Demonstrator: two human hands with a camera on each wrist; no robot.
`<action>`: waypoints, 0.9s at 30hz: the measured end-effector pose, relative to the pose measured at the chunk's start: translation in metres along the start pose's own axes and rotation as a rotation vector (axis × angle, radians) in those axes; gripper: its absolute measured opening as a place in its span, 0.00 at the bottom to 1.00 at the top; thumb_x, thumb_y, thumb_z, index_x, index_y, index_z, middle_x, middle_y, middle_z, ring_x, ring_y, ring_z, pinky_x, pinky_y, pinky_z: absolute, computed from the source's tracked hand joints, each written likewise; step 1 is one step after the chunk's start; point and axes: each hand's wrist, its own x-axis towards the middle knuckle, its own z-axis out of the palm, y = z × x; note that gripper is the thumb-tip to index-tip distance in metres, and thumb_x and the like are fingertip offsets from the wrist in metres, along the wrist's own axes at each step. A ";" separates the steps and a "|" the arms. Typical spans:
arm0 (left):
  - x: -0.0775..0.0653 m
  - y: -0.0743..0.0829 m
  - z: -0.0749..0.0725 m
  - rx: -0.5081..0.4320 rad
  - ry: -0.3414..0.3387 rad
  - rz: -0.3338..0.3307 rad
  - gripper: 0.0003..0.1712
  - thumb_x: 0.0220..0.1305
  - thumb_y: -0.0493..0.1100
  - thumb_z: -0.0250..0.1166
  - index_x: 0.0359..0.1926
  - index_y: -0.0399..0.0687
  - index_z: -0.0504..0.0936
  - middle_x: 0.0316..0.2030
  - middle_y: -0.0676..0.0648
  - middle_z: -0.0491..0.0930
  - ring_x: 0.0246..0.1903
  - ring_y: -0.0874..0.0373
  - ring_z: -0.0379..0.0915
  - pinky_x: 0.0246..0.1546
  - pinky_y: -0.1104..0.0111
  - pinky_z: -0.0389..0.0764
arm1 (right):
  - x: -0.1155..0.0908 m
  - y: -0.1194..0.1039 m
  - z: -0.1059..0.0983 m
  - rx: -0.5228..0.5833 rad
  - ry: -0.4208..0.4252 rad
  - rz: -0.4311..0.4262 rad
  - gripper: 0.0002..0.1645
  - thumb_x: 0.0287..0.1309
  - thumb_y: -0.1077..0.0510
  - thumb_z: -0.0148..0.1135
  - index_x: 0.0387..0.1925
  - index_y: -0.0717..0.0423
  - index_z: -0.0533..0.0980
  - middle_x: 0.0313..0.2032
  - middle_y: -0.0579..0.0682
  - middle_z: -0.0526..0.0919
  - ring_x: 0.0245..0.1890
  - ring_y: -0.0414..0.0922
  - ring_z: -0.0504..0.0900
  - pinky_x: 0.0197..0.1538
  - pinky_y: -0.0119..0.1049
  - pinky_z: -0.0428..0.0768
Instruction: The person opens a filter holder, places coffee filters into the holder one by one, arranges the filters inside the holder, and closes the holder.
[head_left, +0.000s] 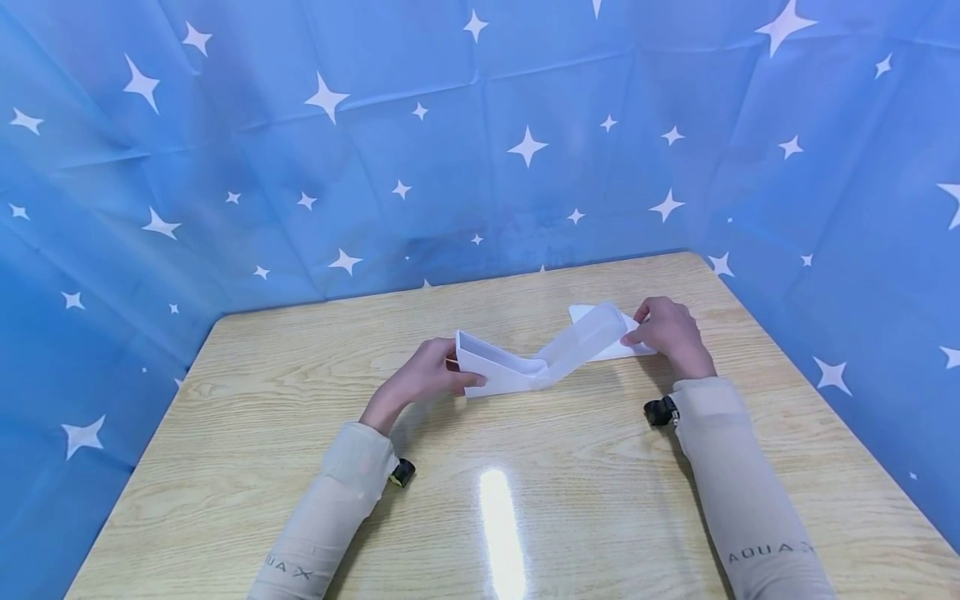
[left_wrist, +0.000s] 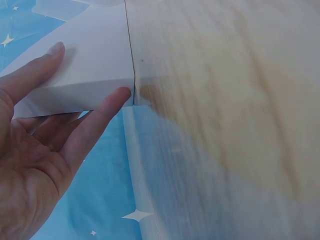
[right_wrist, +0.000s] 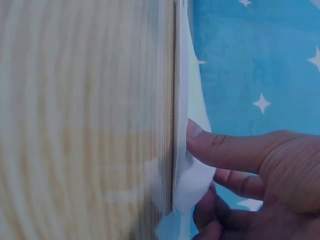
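Note:
A white holder (head_left: 495,377) with an open top and sloping side walls sits on the table, left of a flat white piece (head_left: 618,352). My left hand (head_left: 431,369) grips its tall left end, thumb on the near side and fingers round the end and far side. From its low right end a translucent, frosted strip (head_left: 570,350) slants up to the right, overlapping the flat piece in the head view. With my right hand (head_left: 670,327) I pinch the right end of that flat piece; the thumb presses on its face in the right wrist view, other fingers curled behind.
The wooden table (head_left: 300,375) carries a bright light reflection near the front. A blue curtain (head_left: 247,133) with white stars hangs behind the table and at both sides. Small black devices (head_left: 660,412) are strapped at both wrists.

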 end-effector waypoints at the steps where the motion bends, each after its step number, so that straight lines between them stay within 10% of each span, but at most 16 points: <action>1: 0.000 0.000 0.000 0.002 0.000 0.000 0.23 0.63 0.39 0.75 0.59 0.41 0.82 0.46 0.38 0.87 0.33 0.44 0.86 0.36 0.49 0.89 | 0.000 0.000 0.000 -0.001 0.002 0.000 0.24 0.56 0.55 0.75 0.47 0.68 0.77 0.46 0.67 0.81 0.40 0.59 0.75 0.38 0.45 0.75; 27: -0.001 0.002 0.000 0.004 -0.007 0.012 0.24 0.63 0.40 0.75 0.59 0.41 0.82 0.47 0.38 0.87 0.34 0.40 0.86 0.36 0.49 0.89 | 0.005 0.011 -0.010 0.071 -0.101 -0.032 0.23 0.68 0.57 0.63 0.56 0.73 0.78 0.55 0.72 0.79 0.48 0.61 0.77 0.48 0.49 0.78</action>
